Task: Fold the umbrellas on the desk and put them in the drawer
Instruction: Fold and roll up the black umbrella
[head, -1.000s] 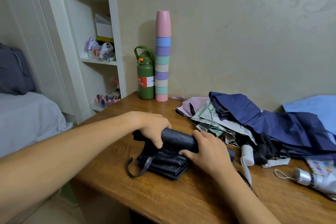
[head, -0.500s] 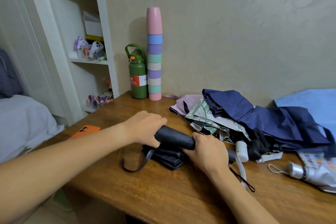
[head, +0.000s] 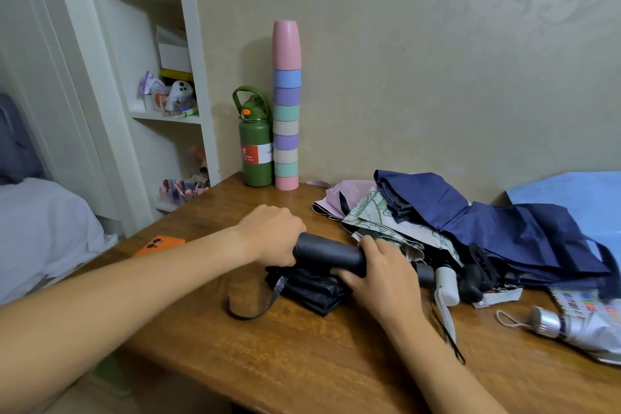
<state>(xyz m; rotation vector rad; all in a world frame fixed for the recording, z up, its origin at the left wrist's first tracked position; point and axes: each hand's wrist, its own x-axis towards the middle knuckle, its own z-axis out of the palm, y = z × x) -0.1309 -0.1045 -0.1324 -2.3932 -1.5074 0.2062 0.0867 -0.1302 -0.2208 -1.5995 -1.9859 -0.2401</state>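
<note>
Step in hand: we judge that we are rolling the black umbrella [head: 327, 257] into a tight bundle, the first of several to fold.
Left grip: our left hand [head: 274, 235] curls round the far-left end of the rolled part.
Right grip: our right hand [head: 379, 270] wraps the other end, fingers over the top and thumb underneath.
Where the umbrella lies: on the tabletop [head: 302, 346] in front of us, its loose black folds flattened beneath the roll and its strap [head: 258, 304] trailing toward us.
Still waiting: a navy umbrella [head: 497, 228], a leaf-print umbrella [head: 373, 215], a pink umbrella [head: 339, 195] and a silver umbrella [head: 571, 329] lie unfolded in a heap to the right.
Next move: we would need to keep the roll tight, gather the remaining folds and bring the strap round to fasten it.
Drawer: not in view, so we cannot tell where it opens.
Nearby: an orange phone [head: 158, 245] near the left edge.
</note>
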